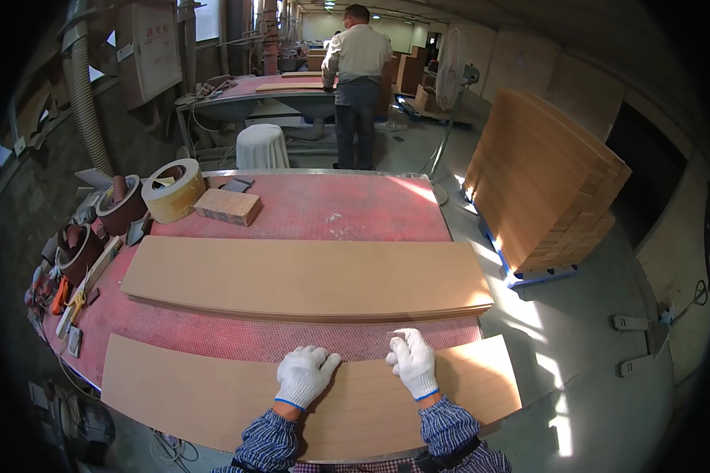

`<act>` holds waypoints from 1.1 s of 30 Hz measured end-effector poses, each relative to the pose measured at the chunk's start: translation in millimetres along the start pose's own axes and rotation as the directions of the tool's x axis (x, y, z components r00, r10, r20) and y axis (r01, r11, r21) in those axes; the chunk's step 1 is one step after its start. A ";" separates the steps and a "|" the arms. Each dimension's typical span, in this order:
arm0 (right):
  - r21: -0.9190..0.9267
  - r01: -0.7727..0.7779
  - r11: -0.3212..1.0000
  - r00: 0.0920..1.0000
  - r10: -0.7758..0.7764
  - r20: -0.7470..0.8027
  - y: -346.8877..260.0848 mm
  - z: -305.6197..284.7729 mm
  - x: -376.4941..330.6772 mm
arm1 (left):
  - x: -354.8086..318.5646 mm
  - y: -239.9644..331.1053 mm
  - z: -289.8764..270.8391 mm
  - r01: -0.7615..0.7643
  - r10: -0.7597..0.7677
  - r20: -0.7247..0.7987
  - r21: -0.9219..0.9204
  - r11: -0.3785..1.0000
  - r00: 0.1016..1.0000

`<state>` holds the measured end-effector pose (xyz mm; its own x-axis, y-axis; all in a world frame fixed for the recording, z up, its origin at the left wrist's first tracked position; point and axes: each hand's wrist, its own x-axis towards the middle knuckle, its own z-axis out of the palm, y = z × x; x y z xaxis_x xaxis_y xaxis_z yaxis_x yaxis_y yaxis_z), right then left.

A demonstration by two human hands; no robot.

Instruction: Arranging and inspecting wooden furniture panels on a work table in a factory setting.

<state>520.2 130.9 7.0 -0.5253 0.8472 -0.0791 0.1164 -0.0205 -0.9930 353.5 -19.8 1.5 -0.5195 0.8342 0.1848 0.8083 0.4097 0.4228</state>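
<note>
Board (197,386) under left hand (302,378), brown roll (119,188) inside larger brown ring (126,215)

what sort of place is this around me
Probably a woodworking workshop: long tan boards lie on a red worktable, what look like abrasive rolls stand along its left side, and stacked panels stand on a blue pallet.

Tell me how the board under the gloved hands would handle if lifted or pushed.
The near board is probably stiff enough to carry flat, as it shows no obvious sag. Being long, it might flex if lifted by one end. Its smooth-looking face may be slippery, while the textured red tabletop could add drag.
</note>
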 end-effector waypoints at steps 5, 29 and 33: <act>0.025 0.001 1.000 1.000 -0.001 -0.001 4.3 -0.1 0.0 | -0.4 -0.3 -0.2 -0.009 0.009 -0.007 -0.017 1.000 1.000; 0.041 -0.003 0.999 1.000 0.002 0.022 -0.3 -0.6 -0.7 | 0.1 -0.8 -0.3 -0.001 0.001 0.011 -0.030 1.000 1.000; 0.027 -0.001 1.000 1.000 0.001 0.006 -1.6 0.0 -0.4 | 0.4 0.6 -1.3 -0.003 0.003 -0.001 -0.038 0.999 1.000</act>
<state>520.2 130.6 8.6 -0.5304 0.8439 -0.0808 0.0945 -0.0359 -0.9949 353.4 -19.7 2.9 -0.5178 0.8348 0.1869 0.7985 0.3932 0.4559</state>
